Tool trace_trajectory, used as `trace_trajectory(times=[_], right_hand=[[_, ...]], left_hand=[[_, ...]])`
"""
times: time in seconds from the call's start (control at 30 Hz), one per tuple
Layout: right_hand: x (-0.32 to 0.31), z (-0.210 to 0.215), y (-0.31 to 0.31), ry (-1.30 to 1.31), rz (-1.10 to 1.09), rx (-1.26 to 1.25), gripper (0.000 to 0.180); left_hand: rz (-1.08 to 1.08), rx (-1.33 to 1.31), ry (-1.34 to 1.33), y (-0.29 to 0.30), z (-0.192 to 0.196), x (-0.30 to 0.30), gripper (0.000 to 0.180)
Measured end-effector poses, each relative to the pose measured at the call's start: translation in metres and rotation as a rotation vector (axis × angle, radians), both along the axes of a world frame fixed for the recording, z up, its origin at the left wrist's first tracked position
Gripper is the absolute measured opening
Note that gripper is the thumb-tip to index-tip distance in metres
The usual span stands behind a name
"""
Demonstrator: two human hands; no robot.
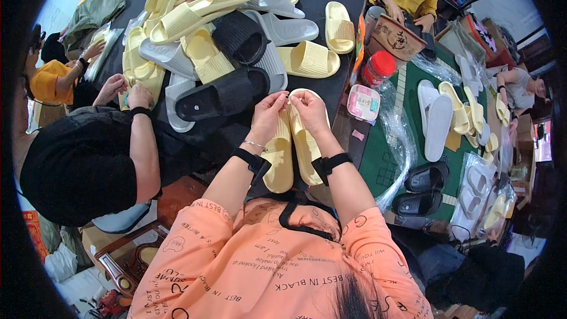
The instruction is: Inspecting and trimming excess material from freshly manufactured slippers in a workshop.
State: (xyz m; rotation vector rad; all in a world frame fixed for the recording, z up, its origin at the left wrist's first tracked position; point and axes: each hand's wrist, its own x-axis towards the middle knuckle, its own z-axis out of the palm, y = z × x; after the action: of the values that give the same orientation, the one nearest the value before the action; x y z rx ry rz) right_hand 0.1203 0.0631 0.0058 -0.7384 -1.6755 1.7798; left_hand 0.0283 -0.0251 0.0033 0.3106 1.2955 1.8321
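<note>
A pair of pale yellow slide slippers (278, 166) lies side by side at the near edge of the black table, heels toward me. Over their far ends my left hand (269, 119) and my right hand (310, 112) meet, fingertips pinched close together. A tiny dark bit shows between the fingers, too small to name. Both hands partly cover the slippers. Just beyond my left hand rests a black slide slipper (221, 93), and past the fingers stands a single yellow slipper (310, 59).
A heap of yellow, grey and black slippers (204, 18) covers the far table. At left, a co-worker's hands (140, 95) touch a yellow slipper. A red-lidded jar (378, 68) and a small pink-white box (363, 103) stand right, beside a green table (384, 142) with more slippers and plastic bags.
</note>
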Motion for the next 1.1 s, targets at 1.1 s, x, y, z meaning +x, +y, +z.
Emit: trace_trajectory(times=[1.1], right_hand=[[0.018, 0.012, -0.003, -0.145, 0.043, 0.272, 0.018]], left_hand=[[0.049, 0.017, 0.074, -0.001, 0.001, 0.024, 0.021]])
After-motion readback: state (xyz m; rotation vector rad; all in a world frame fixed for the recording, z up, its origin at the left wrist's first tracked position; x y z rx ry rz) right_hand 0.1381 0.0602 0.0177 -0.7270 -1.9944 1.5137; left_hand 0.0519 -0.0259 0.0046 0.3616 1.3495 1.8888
